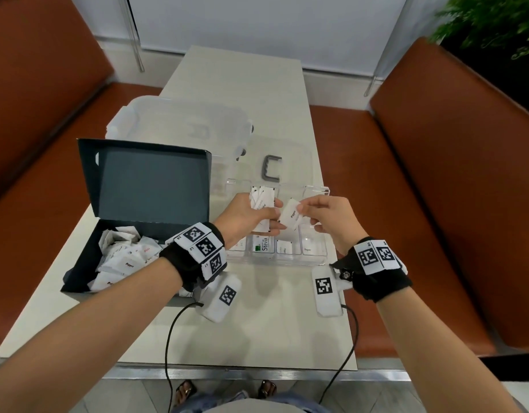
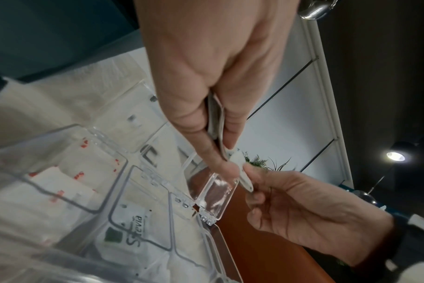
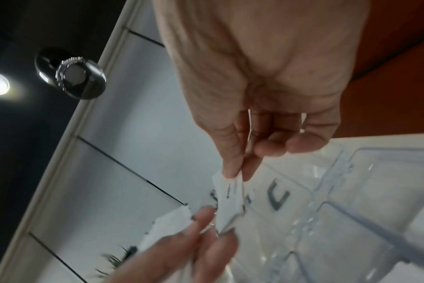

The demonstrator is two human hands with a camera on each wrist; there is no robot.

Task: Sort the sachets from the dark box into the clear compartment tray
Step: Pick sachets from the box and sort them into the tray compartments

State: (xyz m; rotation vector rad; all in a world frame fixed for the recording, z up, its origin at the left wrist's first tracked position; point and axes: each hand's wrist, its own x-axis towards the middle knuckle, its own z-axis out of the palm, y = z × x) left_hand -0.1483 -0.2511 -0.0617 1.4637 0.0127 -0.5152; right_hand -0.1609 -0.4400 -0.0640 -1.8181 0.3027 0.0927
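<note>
The dark box [image 1: 87, 257] sits open at the table's left, with several white sachets [image 1: 120, 257] inside. The clear compartment tray [image 1: 317, 259] lies to its right, holding a Stevia sachet [image 1: 261, 245] and other sachets. Above the tray my left hand [image 1: 248, 216] grips a bunch of white sachets [image 1: 261, 198]. My right hand [image 1: 320, 217] pinches one pepper sachet [image 1: 291, 217] between thumb and forefinger, right beside the left fingertips. In the left wrist view the sachet bunch [image 2: 217, 118] shows edge-on between thumb and fingers. In the right wrist view the pinched sachet [image 3: 230, 203] hangs above the tray [image 3: 375, 191].
A clear plastic bin [image 1: 180, 123] stands behind the box. The tray's open lid with a grey clasp [image 1: 272, 169] lies flat beyond the tray. Orange bench seats [image 1: 436, 204] flank the narrow table. Two cables [image 1: 171, 338] run from my wrists over the near table edge.
</note>
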